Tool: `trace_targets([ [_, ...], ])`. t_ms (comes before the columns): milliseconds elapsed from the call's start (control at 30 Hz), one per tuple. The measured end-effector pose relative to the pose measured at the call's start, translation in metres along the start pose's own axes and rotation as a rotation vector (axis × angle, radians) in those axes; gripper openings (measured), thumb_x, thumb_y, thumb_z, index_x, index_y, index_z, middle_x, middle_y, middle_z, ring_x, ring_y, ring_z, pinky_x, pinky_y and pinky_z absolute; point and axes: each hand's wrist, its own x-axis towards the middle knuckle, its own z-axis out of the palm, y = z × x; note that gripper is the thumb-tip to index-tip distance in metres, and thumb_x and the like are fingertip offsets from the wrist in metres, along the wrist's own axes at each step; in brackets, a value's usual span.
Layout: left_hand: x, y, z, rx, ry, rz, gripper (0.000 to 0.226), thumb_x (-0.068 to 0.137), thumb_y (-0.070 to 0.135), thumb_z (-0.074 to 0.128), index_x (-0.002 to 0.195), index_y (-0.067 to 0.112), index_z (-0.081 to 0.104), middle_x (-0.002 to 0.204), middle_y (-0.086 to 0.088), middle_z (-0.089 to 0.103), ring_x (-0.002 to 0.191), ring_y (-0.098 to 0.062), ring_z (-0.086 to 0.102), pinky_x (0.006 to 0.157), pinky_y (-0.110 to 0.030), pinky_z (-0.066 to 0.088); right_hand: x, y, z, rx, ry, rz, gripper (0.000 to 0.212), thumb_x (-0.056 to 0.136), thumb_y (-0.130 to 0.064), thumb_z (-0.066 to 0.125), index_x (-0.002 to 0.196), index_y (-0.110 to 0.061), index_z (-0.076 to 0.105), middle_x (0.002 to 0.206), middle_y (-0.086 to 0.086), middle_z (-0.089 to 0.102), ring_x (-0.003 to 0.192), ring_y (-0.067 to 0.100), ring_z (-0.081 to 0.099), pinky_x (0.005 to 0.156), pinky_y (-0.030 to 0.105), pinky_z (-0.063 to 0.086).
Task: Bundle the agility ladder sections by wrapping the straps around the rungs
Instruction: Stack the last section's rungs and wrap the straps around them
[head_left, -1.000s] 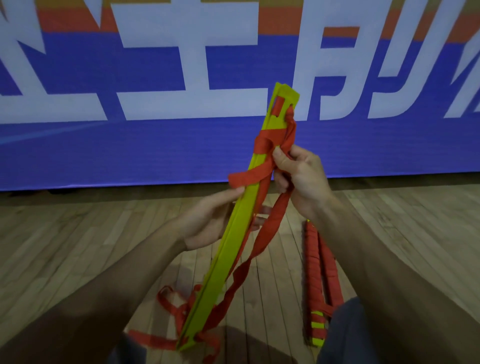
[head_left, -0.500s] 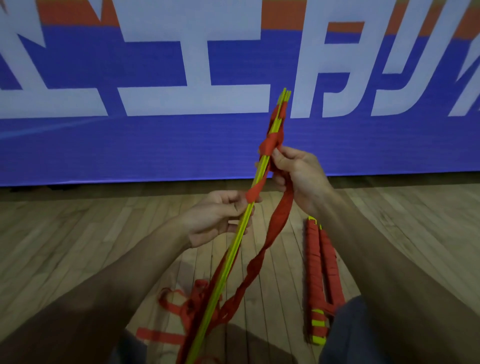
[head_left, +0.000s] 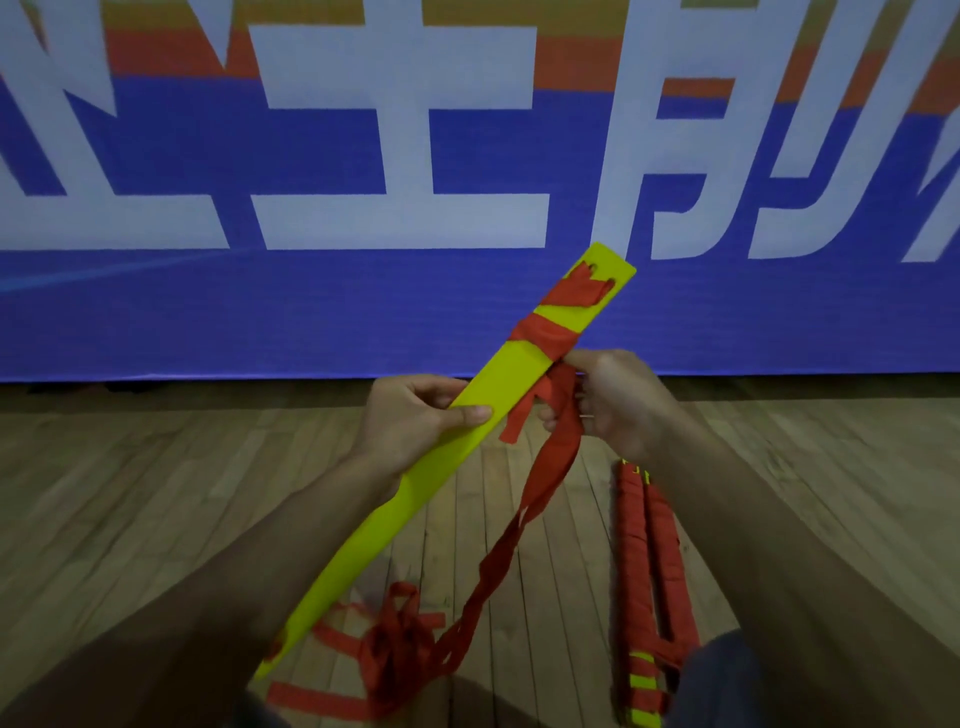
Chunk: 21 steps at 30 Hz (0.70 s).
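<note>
The stack of yellow rungs (head_left: 415, 512) is held up in the air over the wooden floor (head_left: 156, 493), slanting from its low end at 7 o'clock to its high end at 1 o'clock, flat face toward the camera. The left grip (head_left: 415, 421) holds the stack near its middle, thumb laid across the yellow face and fingers curled round the far edge. Near the high end the red strap (head_left: 550, 467) crosses the rungs in a tight band, with another patch of red just above it by the slot. The right grip (head_left: 623, 405) sits just at 4 o'clock of that band, fingers closed on the strap where it leaves the rungs. From there the strap hangs slack toward 6 o'clock and ends in a loose tangle (head_left: 400, 644) on the floor beside the low end. A short tail of strap dangles between the two grips. A wrapped bundle (head_left: 644, 571) lies on the floor at 5 o'clock, partly behind the right forearm. A blue banner (head_left: 311, 312) with white letters fills the 12 o'clock side.
</note>
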Motion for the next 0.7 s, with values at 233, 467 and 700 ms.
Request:
trace_targets([
  [233, -0.001, 0.002, -0.002, 0.162, 0.134, 0.14, 0.029, 0.065, 0.018, 0.088, 0.092, 0.015, 0.078, 0.082, 0.003, 0.074, 0.071, -0.007, 0.067, 0.072, -0.024, 0.056, -0.001, -0.001, -0.003, 0.109, -0.191, 0.055, 0.037, 0.099, -0.03, 0.038, 0.106, -0.006, 0.065, 0.1, 0.017, 0.072, 0.063, 0.022, 0.065, 0.063, 0.033, 0.055],
  [467, -0.015, -0.011, 0.01, 0.938, 0.097, 0.748, 0.011, 0.081, 0.03, 0.077, 0.086, 0.02, 0.074, 0.063, 0.008, 0.044, 0.052, -0.008, 0.042, 0.048, -0.02, 0.021, -0.001, 0.015, 0.019, -0.459, 0.153, -0.228, 0.044, 0.086, -0.059, 0.062, 0.08, -0.016, 0.073, 0.074, 0.002, 0.074, 0.049, 0.021, 0.068, 0.055, 0.03, 0.058],
  [700, -0.01, -0.013, 0.009, 0.941, -0.164, 0.692, 0.035, 0.09, 0.039, 0.063, 0.122, 0.024, 0.064, 0.1, 0.009, 0.054, 0.084, -0.004, 0.053, 0.07, -0.024, 0.047, 0.009, 0.015, 0.013, -0.173, 0.14, -0.13, 0.027, 0.099, -0.021, 0.056, 0.084, -0.001, 0.064, 0.069, 0.013, 0.068, 0.047, 0.02, 0.061, 0.05, 0.031, 0.056],
])
